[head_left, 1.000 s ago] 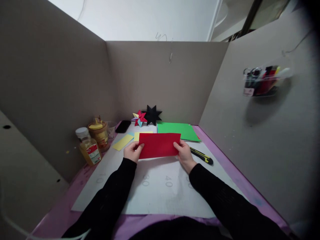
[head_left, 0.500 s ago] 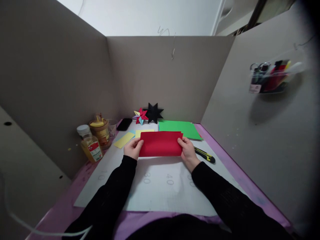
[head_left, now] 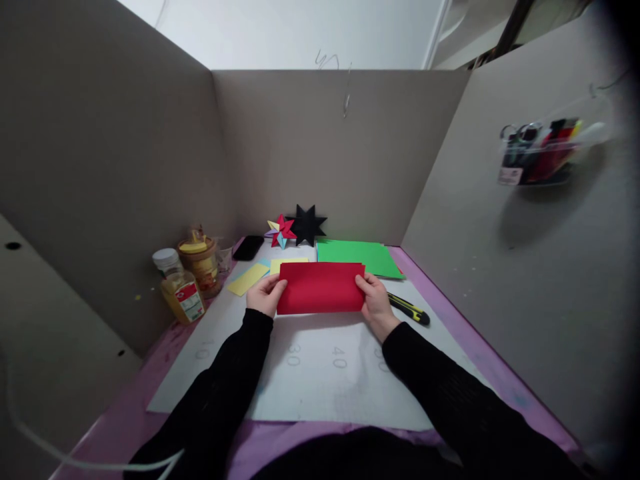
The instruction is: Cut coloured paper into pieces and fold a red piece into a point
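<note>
A folded sheet of red paper [head_left: 321,288] is held up between my two hands, above the white mat [head_left: 320,393] with printed numbers. My left hand [head_left: 265,294] pinches its left edge, thumb in front and the other fingers behind, partly hidden. At the opposite edge my right hand [head_left: 376,303] grips the paper the same way. Just beyond the right hand lies a black and yellow utility knife [head_left: 410,310]. Yellow paper pieces [head_left: 247,279] lie past the left hand.
Green sheets [head_left: 357,257] lie at the back right. A black paper star [head_left: 308,225], a multicoloured paper star [head_left: 281,232] and a black phone [head_left: 249,248] are along the back. A glue bottle [head_left: 183,293] and a brown jar [head_left: 201,267] stand left. A clear bin [head_left: 543,157] hangs on the right wall.
Almost nothing differs. Both hands keep hold of the red paper in nearly the same place, and the view has shifted very slightly.
</note>
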The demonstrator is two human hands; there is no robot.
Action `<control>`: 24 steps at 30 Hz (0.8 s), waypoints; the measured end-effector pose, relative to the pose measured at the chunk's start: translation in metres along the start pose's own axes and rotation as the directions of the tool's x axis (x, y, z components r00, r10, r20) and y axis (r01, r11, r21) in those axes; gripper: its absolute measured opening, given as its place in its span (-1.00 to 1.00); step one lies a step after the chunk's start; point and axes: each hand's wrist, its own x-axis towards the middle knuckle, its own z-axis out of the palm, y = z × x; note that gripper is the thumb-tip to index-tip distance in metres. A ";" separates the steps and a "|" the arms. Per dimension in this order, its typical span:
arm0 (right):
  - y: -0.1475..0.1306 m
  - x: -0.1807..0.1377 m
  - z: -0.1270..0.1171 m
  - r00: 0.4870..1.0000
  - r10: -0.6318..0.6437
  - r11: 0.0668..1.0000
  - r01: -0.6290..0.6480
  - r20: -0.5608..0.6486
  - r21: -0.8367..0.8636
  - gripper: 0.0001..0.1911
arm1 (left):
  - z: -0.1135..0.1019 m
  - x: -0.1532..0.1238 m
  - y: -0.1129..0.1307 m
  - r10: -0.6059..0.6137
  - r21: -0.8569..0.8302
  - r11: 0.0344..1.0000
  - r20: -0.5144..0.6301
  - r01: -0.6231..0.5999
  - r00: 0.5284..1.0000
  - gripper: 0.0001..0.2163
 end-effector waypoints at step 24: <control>0.001 0.003 -0.003 1.000 -0.008 1.000 0.007 -0.023 -0.021 -0.69 | -0.005 0.001 0.023 -0.121 -0.064 0.988 0.212 0.137 0.970 -0.51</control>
